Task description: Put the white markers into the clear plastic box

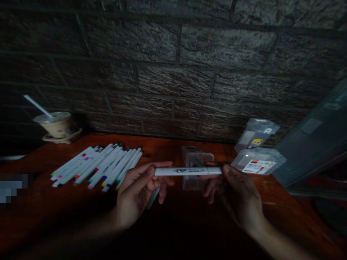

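A white marker pen (187,171) with black print on its barrel is held level between my two hands, above the table. My left hand (142,189) pinches its left end between thumb and fingers. At the other end, my right hand (235,191) grips the marker the same way. Behind it stands a clear plastic case (191,183), partly hidden by the marker and my right fingers. Below my left hand lies another pale, pen-like piece (153,198), mostly covered. To the left, several white markers (108,164) with coloured ends lie side by side.
A lidded drink cup (55,124) with a straw stands in a holder at the back left. At the right are a clear container (256,133) and a clear labelled lid (258,164). A brick wall (173,79) rises behind the wooden table (159,146); a grey panel (311,133) leans right.
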Tool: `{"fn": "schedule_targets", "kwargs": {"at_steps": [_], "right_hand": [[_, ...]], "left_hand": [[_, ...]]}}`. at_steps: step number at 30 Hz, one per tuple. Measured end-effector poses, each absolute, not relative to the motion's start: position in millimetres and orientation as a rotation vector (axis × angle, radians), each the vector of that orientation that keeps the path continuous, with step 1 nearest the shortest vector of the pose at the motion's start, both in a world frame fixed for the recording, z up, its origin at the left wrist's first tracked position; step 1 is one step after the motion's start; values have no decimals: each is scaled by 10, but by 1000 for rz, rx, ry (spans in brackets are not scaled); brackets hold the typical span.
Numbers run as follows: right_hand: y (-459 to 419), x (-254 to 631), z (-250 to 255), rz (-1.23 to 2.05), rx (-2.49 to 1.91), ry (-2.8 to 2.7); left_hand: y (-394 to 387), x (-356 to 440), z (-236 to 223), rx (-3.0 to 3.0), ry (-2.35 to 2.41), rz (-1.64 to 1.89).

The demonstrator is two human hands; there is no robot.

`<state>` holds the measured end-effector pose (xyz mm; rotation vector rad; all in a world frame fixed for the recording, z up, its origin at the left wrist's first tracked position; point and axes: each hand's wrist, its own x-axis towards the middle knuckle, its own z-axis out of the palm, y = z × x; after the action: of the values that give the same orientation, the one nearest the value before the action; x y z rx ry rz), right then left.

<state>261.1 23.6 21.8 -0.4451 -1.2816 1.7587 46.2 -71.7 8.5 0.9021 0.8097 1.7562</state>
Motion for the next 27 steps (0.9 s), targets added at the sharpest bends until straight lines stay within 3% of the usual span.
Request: {"fn": "schedule_targets", "kwargs": {"at_steps": [27], "right_hand": [[243,2596,214,1766,-440,-1289]], "left_hand": [[-673,465,41,931,914,1789]]}}
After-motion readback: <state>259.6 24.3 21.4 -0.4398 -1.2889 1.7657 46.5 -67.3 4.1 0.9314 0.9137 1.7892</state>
